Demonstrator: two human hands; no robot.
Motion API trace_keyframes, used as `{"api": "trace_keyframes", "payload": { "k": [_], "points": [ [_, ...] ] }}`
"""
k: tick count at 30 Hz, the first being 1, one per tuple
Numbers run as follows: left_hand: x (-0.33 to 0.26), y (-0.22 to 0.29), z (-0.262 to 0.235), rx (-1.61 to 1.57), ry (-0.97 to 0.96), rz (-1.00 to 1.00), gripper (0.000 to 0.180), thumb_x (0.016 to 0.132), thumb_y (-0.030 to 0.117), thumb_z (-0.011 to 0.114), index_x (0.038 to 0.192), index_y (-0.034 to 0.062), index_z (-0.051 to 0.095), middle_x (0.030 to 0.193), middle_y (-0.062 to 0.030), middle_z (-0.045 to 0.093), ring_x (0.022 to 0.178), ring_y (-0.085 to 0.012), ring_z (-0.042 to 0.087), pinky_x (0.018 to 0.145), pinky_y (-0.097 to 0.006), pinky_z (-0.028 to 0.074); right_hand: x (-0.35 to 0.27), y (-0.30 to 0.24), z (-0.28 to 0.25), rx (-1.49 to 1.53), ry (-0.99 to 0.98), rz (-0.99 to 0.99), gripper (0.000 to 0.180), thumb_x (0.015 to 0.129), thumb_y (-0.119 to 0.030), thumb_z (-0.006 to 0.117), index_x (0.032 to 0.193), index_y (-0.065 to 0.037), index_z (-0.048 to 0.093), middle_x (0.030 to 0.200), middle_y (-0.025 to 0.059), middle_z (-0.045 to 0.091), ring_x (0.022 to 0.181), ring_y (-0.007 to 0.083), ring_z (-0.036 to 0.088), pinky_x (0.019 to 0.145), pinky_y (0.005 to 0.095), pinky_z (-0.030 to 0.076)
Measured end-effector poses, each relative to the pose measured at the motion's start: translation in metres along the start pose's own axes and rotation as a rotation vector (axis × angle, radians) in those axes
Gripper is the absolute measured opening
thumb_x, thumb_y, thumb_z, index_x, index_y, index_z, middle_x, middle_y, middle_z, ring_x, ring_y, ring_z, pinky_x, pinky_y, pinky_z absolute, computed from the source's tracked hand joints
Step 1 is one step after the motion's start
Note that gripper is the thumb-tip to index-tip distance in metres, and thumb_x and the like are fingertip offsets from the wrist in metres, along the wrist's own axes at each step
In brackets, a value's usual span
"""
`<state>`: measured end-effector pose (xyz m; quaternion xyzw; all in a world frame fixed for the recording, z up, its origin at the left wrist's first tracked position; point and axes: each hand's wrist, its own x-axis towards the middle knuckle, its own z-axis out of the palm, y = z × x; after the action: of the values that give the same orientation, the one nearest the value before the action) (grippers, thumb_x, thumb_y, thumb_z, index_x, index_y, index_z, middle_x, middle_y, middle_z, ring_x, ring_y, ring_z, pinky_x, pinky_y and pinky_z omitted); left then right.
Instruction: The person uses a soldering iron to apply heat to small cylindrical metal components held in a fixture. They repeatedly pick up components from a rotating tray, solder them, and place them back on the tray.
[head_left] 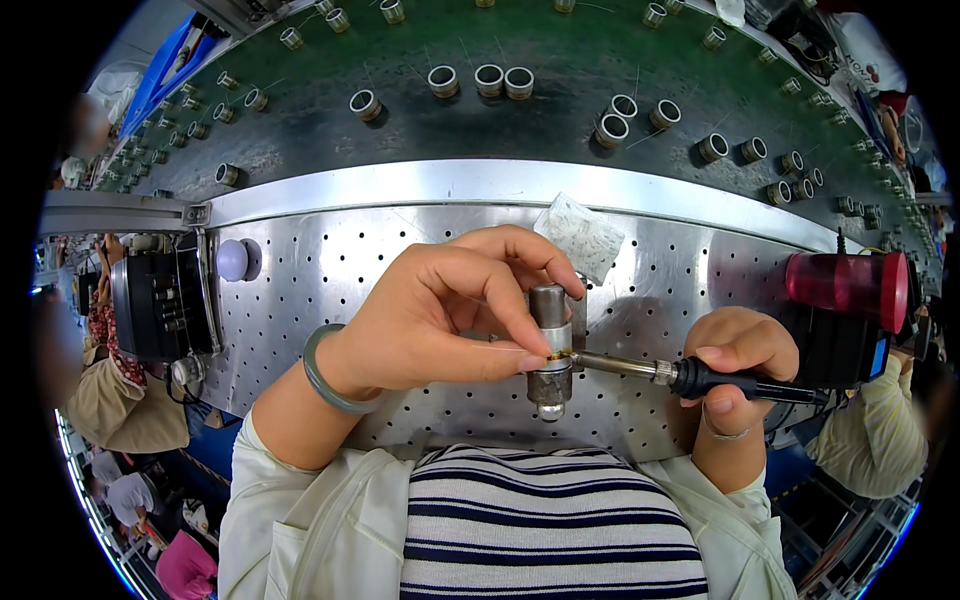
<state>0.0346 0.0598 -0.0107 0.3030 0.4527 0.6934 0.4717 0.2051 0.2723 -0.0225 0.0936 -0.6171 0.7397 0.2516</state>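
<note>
My left hand (440, 310), a bangle on its wrist, pinches thumb and index finger together against the side of a silver metal ring (556, 340). Whatever lies between those fingertips is too small to tell. The ring sits around an upright dark metal post (548, 305), with a coppery band at its lower edge. In my right hand (745, 360) is a soldering iron (700, 379), gripped by its black handle. The iron's metal shaft points left, its tip touching or very close to the coppery band.
A perforated metal worktop (330, 270) lies under my hands, with a greyish cloth (585, 235) and a lilac ball (232, 260) on it. Beyond a metal rail (450, 185), a green belt (560, 130) carries several metal rings. A red container (845, 285) stands right, a black device (155, 310) left.
</note>
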Motion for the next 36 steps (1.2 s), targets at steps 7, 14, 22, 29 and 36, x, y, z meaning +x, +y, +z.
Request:
{"api": "trace_keyframes", "payload": {
  "k": [7,14,22,29,36],
  "points": [
    [0.0,0.0,0.0,0.021,-0.005,-0.001,0.014,0.068,-0.005,0.076,0.076,0.004,0.07,0.113,-0.0194,0.056,0.101,-0.028,0.059,0.089,-0.038,0.049,0.001,0.001,-0.002,-0.019,-0.027,-0.009,0.027,0.069,-0.002,0.078,0.089,0.008,0.062,0.064,0.0133,0.062,0.048,0.0184,0.058,0.046,0.0265,0.043],
    [0.001,0.001,0.0,0.015,-0.003,-0.016,0.014,0.068,-0.005,0.076,0.076,0.0038,0.07,0.113,-0.0195,0.057,0.099,-0.0279,0.06,0.086,-0.036,0.05,0.0,0.001,-0.004,-0.049,-0.014,-0.012,0.028,0.068,-0.004,0.08,0.087,0.007,0.063,0.065,0.0134,0.063,0.049,0.0192,0.058,0.047,0.0265,0.044],
    [0.003,0.001,-0.002,0.017,-0.039,-0.018,0.015,0.069,-0.006,0.075,0.081,0.0021,0.07,0.114,-0.0204,0.057,0.1,-0.0264,0.06,0.087,-0.035,0.05,0.0,-0.001,-0.004,-0.033,0.002,0.039,0.027,0.066,-0.002,0.079,0.086,0.007,0.064,0.066,0.0129,0.063,0.05,0.0191,0.059,0.049,0.0262,0.044],
    [0.008,0.008,0.001,-0.113,-0.027,-0.199,0.057,0.077,-0.001,0.069,0.13,-0.0042,0.048,0.107,-0.0207,0.062,0.096,-0.0182,0.061,0.077,-0.024,0.051,0.0,-0.001,-0.006,-0.002,0.009,0.069,0.027,0.065,0.0,0.078,0.087,0.007,0.065,0.066,0.013,0.063,0.051,0.0187,0.059,0.049,0.0253,0.044],
    [0.01,0.012,0.007,-0.111,0.013,-0.248,0.063,0.077,-0.001,0.068,0.135,-0.0055,0.043,0.102,-0.0194,0.064,0.089,-0.0139,0.062,0.073,-0.02,0.052,0.001,-0.001,-0.005,0.013,0.003,0.052,0.027,0.065,0.001,0.078,0.087,0.007,0.065,0.067,0.0132,0.063,0.052,0.018,0.058,0.049,0.0247,0.044]
  ]
}}
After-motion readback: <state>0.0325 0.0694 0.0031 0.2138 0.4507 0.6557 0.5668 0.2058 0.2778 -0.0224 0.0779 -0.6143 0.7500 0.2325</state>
